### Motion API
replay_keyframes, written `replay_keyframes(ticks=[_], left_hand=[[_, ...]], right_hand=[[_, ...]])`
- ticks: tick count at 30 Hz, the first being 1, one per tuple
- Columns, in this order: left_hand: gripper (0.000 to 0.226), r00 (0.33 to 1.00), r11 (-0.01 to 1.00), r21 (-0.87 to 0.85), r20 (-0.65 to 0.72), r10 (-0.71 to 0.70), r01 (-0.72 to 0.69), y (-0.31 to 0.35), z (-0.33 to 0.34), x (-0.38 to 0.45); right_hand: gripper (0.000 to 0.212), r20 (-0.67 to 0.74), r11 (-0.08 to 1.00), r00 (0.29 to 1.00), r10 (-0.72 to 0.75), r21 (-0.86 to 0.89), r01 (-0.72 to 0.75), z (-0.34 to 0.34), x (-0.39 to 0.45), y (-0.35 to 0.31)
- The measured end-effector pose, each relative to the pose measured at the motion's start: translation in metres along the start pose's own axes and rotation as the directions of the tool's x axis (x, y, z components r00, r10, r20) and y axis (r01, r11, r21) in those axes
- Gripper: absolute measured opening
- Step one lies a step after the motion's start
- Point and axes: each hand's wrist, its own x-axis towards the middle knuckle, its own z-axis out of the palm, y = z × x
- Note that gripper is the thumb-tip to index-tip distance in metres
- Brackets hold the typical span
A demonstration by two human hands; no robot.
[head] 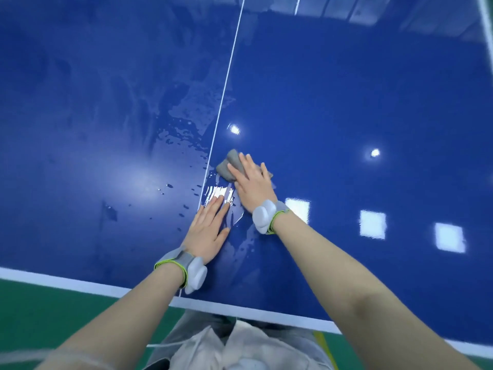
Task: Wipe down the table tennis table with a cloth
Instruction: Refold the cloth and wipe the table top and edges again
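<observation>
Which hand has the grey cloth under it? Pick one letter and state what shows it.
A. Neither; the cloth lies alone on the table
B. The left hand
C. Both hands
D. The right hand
D: the right hand presses flat on the grey cloth just right of the white centre line, while the left hand rests flat on the wet blue table tennis table, apart from the cloth.

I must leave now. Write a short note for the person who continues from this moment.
Right hand: flat, pressing the grey cloth onto the table, just right of the white centre line.
Left hand: flat on the table, holding nothing.
Done: wet streaks and droplets show wiping around the centre line.
Left: the wet patch between the hands; the right half looks dry.
</observation>
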Motion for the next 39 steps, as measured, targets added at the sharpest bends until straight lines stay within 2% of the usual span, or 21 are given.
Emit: replay_keyframes(ticks=[3, 5, 6, 8, 11, 13, 15, 18, 20, 22, 23, 24, 26, 29, 31, 32, 34, 37, 39], left_hand=[[0.084, 0.999, 0.999, 0.021, 0.020, 0.037, -0.037, -0.007, 0.000, -0.010], [0.085, 0.998, 0.998, 0.017, 0.025, 0.064, -0.065, -0.013, -0.003, -0.016], [0.085, 0.996, 0.997, 0.008, 0.032, 0.079, -0.079, -0.015, -0.005, -0.018], [0.084, 0.993, 0.994, -0.005, 0.031, 0.111, -0.110, -0.020, -0.007, -0.024], [0.080, 0.988, 0.988, -0.034, 0.006, 0.153, -0.153, -0.026, -0.008, -0.032], [0.079, 0.987, 0.985, -0.064, -0.001, 0.161, -0.161, -0.028, -0.008, -0.037], [0.077, 0.986, 0.984, -0.062, 0.014, 0.167, -0.165, -0.031, -0.006, -0.041], [0.067, 0.983, 0.983, -0.039, 0.036, 0.182, -0.181, -0.036, -0.008, -0.047], [0.073, 0.981, 0.980, -0.018, 0.009, 0.196, -0.196, -0.037, -0.009, -0.047], [0.084, 0.983, 0.983, -0.011, 0.032, 0.182, -0.182, -0.040, -0.006, -0.049], [0.085, 0.981, 0.982, -0.010, 0.040, 0.188, -0.187, -0.042, -0.007, -0.050], [0.086, 0.981, 0.982, -0.003, 0.043, 0.191, -0.191, -0.043, -0.006, -0.050], [0.086, 0.979, 0.979, 0.012, 0.048, 0.200, -0.201, -0.046, -0.005, -0.053], [0.084, 0.980, 0.981, -0.010, 0.052, 0.195, -0.194, -0.047, -0.007, -0.062], [0.074, 0.974, 0.975, 0.010, 0.058, 0.221, -0.222, -0.050, -0.009, -0.068], [0.066, 0.971, 0.978, -0.001, 0.120, 0.206, -0.207, -0.050, -0.013, -0.071], [0.059, 0.972, 0.980, -0.015, 0.122, 0.201, -0.200, -0.055, -0.013, -0.072], [0.075, 0.977, 0.978, -0.019, 0.033, 0.210, -0.209, -0.055, -0.010, -0.077], [0.084, 0.977, 0.977, 0.029, 0.037, 0.209, -0.210, -0.057, -0.007, -0.078]], right_hand=[[0.049, 0.065, 0.971, 0.971, -0.230, 0.075, 0.225, 0.006, -0.024, -0.001], [0.048, 0.068, 0.960, 0.959, -0.275, 0.070, 0.270, 0.002, -0.030, 0.009], [0.048, 0.055, 0.971, 0.971, -0.234, 0.066, 0.230, 0.000, -0.031, 0.016], [0.048, -0.008, 0.997, 1.000, -0.023, 0.080, 0.023, -0.002, -0.033, 0.026], [0.048, -0.097, 0.949, 0.948, 0.303, 0.123, -0.291, 0.001, -0.032, 0.020], [0.049, -0.107, 0.906, 0.903, 0.416, 0.130, -0.402, 0.006, -0.030, 0.004], [0.051, -0.117, 0.895, 0.890, 0.442, 0.123, -0.428, 0.012, -0.028, -0.013], [0.052, -0.133, 0.959, 0.951, 0.280, 0.078, -0.271, 0.025, -0.036, -0.044], [0.051, -0.079, 0.994, 0.993, 0.092, 0.063, -0.087, 0.029, -0.045, -0.054], [0.047, -0.072, 0.991, 0.992, -0.108, 0.069, 0.113, 0.029, -0.050, -0.046], [0.046, -0.075, 0.987, 0.986, -0.148, 0.049, 0.152, 0.027, -0.050, -0.039], [0.046, -0.054, 0.991, 0.990, -0.131, 0.028, 0.133, 0.024, -0.047, -0.032], [0.049, -0.037, 0.997, 0.997, 0.061, 0.045, -0.060, 0.020, -0.040, -0.025], [0.051, -0.057, 0.917, 0.922, 0.383, 0.139, -0.373, 0.018, -0.026, -0.040], [0.052, -0.054, 0.894, 0.902, 0.429, 0.169, -0.415, 0.022, -0.021, -0.057], [0.052, -0.056, 0.911, 0.918, 0.393, 0.161, -0.381, 0.026, -0.021, -0.067], [0.052, -0.050, 0.965, 0.970, 0.239, 0.124, -0.232, 0.032, -0.027, -0.086], [0.044, -0.037, 0.992, 0.997, -0.072, 0.103, 0.075, 0.043, -0.049, -0.099], [0.047, -0.066, 0.985, 0.987, -0.150, 0.077, 0.155, 0.047, -0.060, -0.086]])
